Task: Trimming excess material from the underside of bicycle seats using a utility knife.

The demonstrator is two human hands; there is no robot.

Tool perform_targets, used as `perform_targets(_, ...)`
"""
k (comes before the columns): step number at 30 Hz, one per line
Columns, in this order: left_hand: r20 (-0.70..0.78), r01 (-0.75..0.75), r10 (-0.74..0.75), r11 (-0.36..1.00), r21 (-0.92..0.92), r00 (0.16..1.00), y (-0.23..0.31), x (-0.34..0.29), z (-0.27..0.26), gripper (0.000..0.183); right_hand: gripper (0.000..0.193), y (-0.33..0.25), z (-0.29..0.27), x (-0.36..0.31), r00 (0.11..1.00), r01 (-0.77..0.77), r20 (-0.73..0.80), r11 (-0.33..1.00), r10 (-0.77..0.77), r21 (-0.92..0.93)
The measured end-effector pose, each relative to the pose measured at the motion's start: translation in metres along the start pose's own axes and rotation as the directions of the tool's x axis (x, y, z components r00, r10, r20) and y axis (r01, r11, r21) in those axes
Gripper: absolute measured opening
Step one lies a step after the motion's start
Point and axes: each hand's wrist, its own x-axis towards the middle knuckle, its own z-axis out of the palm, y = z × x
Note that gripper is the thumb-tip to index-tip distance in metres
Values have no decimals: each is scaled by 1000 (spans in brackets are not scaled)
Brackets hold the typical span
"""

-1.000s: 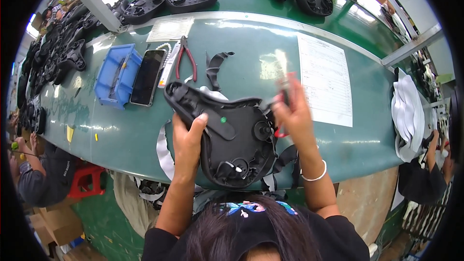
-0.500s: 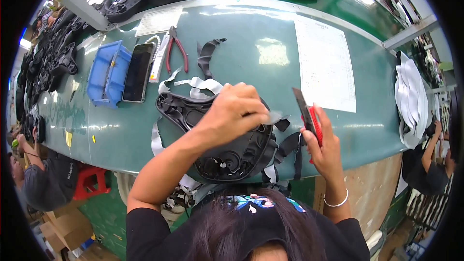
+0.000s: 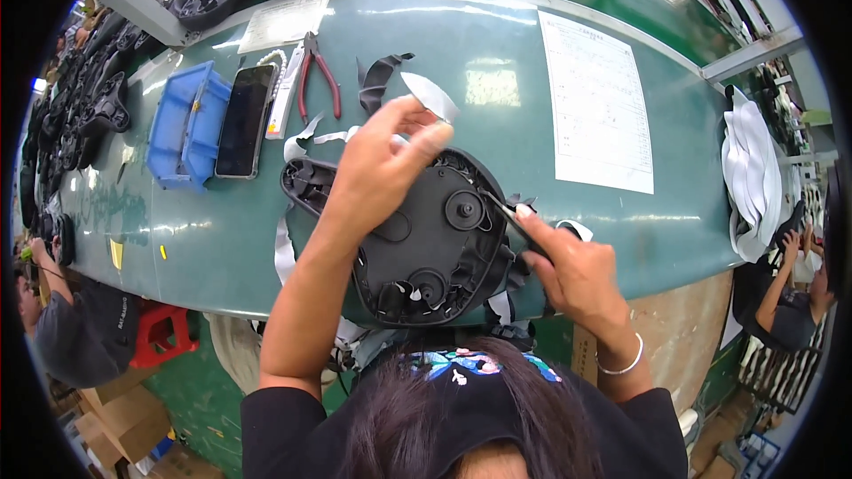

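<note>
A black moulded part with fabric-wrapped edges [image 3: 417, 239] lies in front of me at the near edge of the table. My left hand [image 3: 377, 160] is raised over its far side, with fingers pinched on a whitish strip [image 3: 430, 96]. Wrapped around a utility knife [image 3: 525, 227], my right hand [image 3: 581, 275] is at the part's right side. The knife's blade points to the far left and meets the part's right rim. Dark fabric flaps and white strips stick out around the part. My left hand hides some of its far left portion.
Left of the part are a blue bin [image 3: 188, 129], a phone [image 3: 247, 122] and red-handled pliers [image 3: 311, 80]. A black scrap [image 3: 380, 80] lies farther off. Printed paper [image 3: 595, 102] is at the right, and white sheets [image 3: 754, 173] hang over the right edge. Other people work on both sides.
My left hand has moved away from me, carrying the whitish strip off the part's right side. My right hand has brought the knife left, from above the table to the part's rim.
</note>
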Motion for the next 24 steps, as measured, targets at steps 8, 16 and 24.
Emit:
perform_targets(8, 89, -101, 49, 432, 896, 995, -14, -22, -6, 43, 55, -18, -13, -5, 964, -27, 246, 962, 96, -270)
perform_targets(16, -138, 76, 104, 455, 887, 985, -21, -52, -1, 43, 60, -29, -2, -40, 904, -422, 99, 832, 416, 359)
perform_targets(24, -164, 154, -25, 518, 841, 986, -8, -57, 0, 39, 60, 2, 20, 50, 964, -33, -221, 892, 147, 450)
